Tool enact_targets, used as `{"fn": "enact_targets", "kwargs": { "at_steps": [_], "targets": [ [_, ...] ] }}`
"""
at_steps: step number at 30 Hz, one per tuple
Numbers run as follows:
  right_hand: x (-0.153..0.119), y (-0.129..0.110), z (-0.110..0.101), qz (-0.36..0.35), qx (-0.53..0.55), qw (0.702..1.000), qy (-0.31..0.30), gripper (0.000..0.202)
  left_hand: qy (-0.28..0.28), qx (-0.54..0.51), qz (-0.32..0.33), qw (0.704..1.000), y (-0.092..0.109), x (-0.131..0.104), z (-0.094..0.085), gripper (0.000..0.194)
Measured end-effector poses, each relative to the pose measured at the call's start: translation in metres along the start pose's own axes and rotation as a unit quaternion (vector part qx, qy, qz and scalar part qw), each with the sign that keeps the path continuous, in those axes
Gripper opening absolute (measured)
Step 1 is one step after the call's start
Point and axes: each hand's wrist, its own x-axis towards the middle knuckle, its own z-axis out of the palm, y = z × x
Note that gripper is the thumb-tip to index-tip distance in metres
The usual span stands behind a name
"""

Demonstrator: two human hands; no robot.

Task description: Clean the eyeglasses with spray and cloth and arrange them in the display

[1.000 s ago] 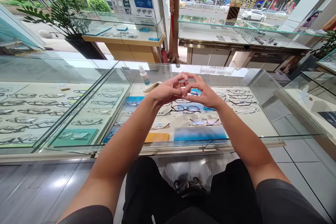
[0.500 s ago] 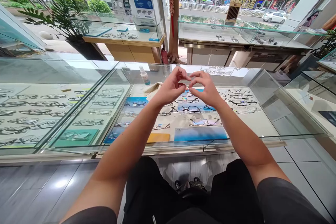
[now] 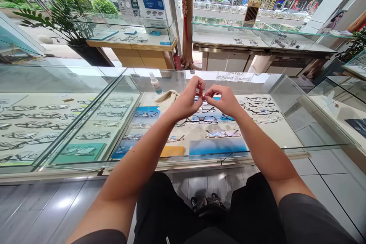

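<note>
Display case (image 3: 274,135) | beneath left fingers (image 3: 201,83), right fingers (image 3: 214,89) | tips close together

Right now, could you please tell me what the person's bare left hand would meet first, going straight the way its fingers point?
Probably the bare right hand, just opposite at close range; whether the two already touch is unclear.

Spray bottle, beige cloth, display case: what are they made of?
Spray bottle: probably smooth plastic, going by its pale, even surface.
Beige cloth: likely soft, matte fabric from its loose folds; weave unclear.
Display case: likely glossy, clear glass panels, judging by transparency, reflections and greenish edges.
</note>
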Motion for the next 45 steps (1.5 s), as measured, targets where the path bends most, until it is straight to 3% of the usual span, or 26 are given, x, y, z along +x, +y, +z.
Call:
{"fn": "enact_targets", "kwargs": {
  "at_steps": [7,13,21,28,39,45],
  "targets": [
    [0.000,0.003,0.001,0.015,-0.052,0.998,-0.030,0.005,-0.032,0.077,0.023,0.996,0.002,-0.001,0.004,0.038],
    [0.001,0.007,0.008,0.019,-0.176,0.982,-0.070,0.015,-0.062,0.140,0.039,0.987,0.002,-0.002,0.012,0.035],
    [0.004,0.014,0.014,0.028,-0.182,0.979,-0.084,0.020,-0.087,0.145,0.048,0.985,0.001,-0.002,0.015,0.040],
    [0.005,0.009,0.015,0.029,-0.165,0.982,-0.089,0.020,-0.098,0.111,0.044,0.988,-0.001,-0.003,0.010,0.045],
    [0.005,0.014,0.015,-0.010,-0.047,0.996,-0.073,0.010,-0.078,0.062,0.057,0.993,-0.004,-0.001,0.001,0.040],
    [0.002,0.004,0.001,0.027,-0.091,0.984,-0.154,0.030,-0.062,-0.073,0.041,0.995,-0.012,0.004,-0.005,0.040]
  ]
}}
